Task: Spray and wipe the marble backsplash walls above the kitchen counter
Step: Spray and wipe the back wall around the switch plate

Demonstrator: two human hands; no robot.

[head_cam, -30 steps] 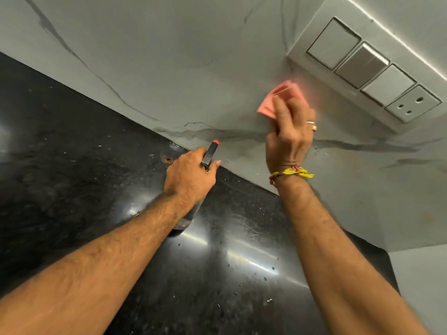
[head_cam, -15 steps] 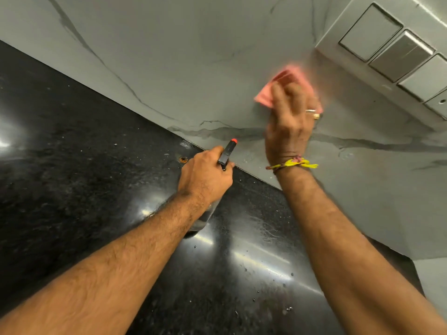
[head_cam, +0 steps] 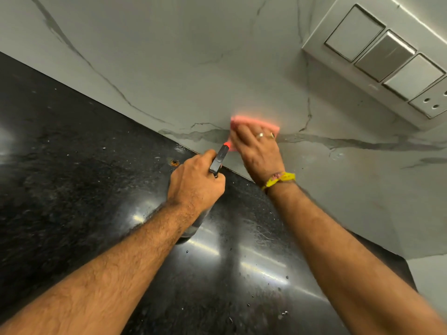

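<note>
Nearest: two bare forearms reach in from the bottom edge over a black polished countertop [head_cam: 72, 165], w/ light glare streaks and small water drops on it near the middle and bottom.

Left hand [head_cam: 196, 182] is mid-scene, fingers curled round the neck of a spray bottle [head_cam: 219, 159]. The black trigger head w/ orange-red nozzle tip sticks out above the knuckles, pointing toward the wall. The clear bottle body shows just below the wrist, base at or near the counter; can't tell if it touches. A small rusty round spot [head_cam: 174, 162] sits on the counter just left of that hand.

Right hand [head_cam: 257, 147], w/ a yellow thread band [head_cam: 280, 178] on the wrist and rings on two fingers, lies flat w/ fingers straight, pressing a pink cloth [head_cam: 254, 124] against the marble backsplash [head_cam: 181, 56] low down, close above the counter joint. Cloth is blurred; it peeks out above and left of the fingers, right on a dark grey vein.

Farther, upper right: a white switch plate [head_cam: 377, 59] w/ three rockers and a socket, well apart from the cloth.
</note>
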